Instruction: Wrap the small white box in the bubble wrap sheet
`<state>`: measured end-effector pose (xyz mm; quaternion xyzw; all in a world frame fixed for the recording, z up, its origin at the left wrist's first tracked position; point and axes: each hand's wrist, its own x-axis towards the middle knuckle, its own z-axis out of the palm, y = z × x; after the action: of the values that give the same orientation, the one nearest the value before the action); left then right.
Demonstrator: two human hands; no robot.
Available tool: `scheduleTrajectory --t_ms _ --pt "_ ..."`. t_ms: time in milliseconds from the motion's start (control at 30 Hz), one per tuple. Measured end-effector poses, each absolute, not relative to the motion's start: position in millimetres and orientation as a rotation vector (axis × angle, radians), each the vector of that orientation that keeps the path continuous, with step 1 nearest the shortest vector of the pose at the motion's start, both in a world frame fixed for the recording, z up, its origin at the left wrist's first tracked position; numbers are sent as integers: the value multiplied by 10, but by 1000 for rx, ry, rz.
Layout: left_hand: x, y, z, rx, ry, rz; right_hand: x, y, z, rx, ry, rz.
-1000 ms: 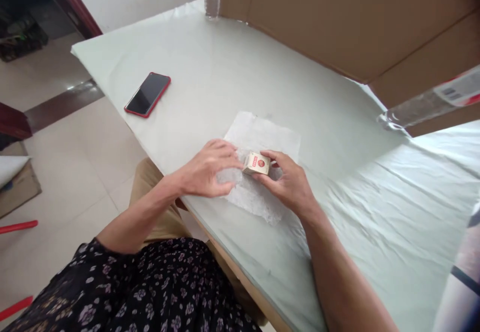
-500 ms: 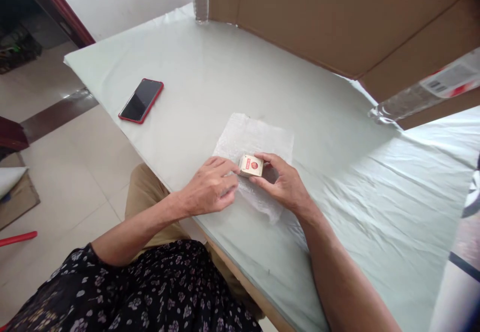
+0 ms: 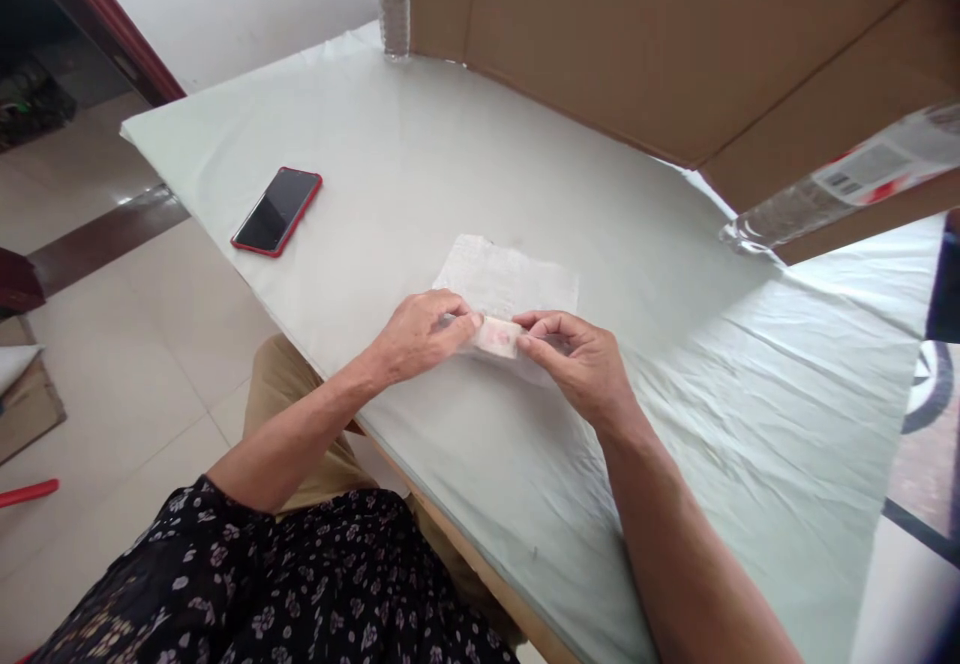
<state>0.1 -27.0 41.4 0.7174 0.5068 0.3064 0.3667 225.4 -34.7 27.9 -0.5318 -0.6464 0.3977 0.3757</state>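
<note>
A small cream box (image 3: 498, 336) with a red print lies under a folded-over layer of clear bubble wrap (image 3: 506, 279) on the table. The print shows faintly through the film. My left hand (image 3: 431, 329) pinches the wrap at the box's left end, thumb and fingers together. At the right end, my right hand (image 3: 577, 359) grips the wrap against the box between thumb and fingers. The rest of the sheet lies flat behind the box.
A phone in a red case (image 3: 277, 211) lies on the pale tablecloth (image 3: 360, 154) at the left. A large cardboard box (image 3: 585, 44) stands at the back, with one plastic bottle (image 3: 394, 4) by its left edge and another (image 3: 832, 184) at the right.
The near part of the bubble wrap has been folded up over the box. My left hand has moved up and taken hold of the wrap. My right hand still holds the box's right end.
</note>
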Motion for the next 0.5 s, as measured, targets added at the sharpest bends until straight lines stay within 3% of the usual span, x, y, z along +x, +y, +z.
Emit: scheduleTrajectory --t_ms 500 --pt "150 -255 285 1660 1214 836 2224 -387 196 -1368 -1495 1125"
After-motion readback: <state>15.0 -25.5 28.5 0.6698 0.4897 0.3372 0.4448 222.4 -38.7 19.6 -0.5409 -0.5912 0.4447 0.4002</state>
